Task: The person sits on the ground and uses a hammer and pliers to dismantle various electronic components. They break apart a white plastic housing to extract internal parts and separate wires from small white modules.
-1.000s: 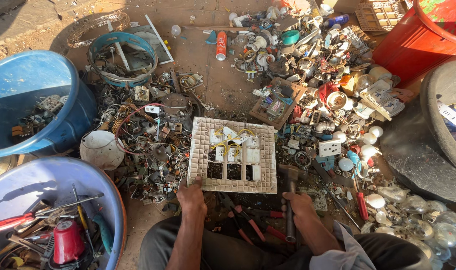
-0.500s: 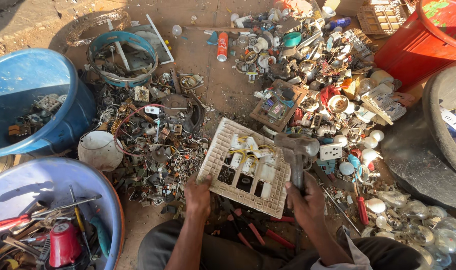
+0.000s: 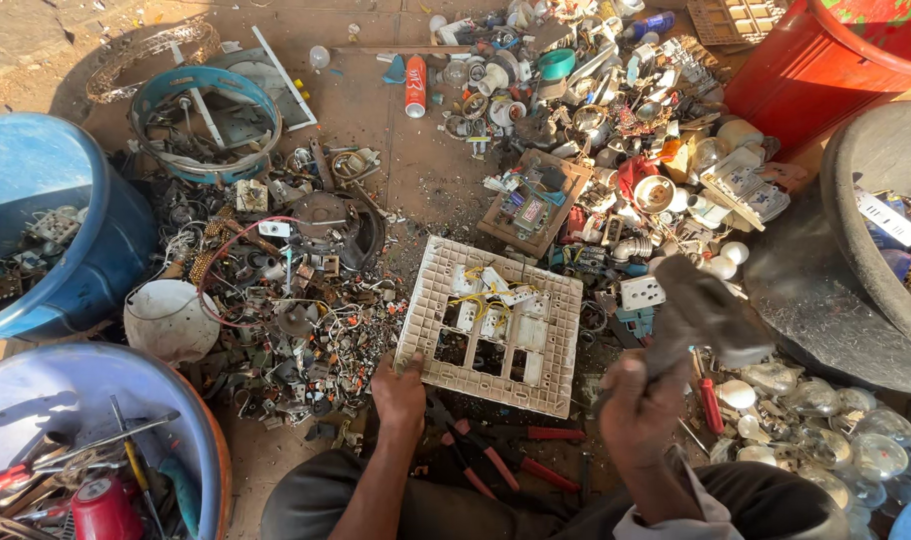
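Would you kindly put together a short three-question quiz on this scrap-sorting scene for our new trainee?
1. True or false: the left hand grips the near edge of the white switch panel.
2. What does the right hand hold raised? A) a hammer B) a spray can C) a light bulb
3. Fill in: the red-handled pliers lie on the ground between the two ____.

Key
1. True; the thumb lies over the panel's near edge.
2. A; the hammer shows blurred above the clear bulbs.
3. hands; the pliers lie just below the panel, in front of the person's lap.
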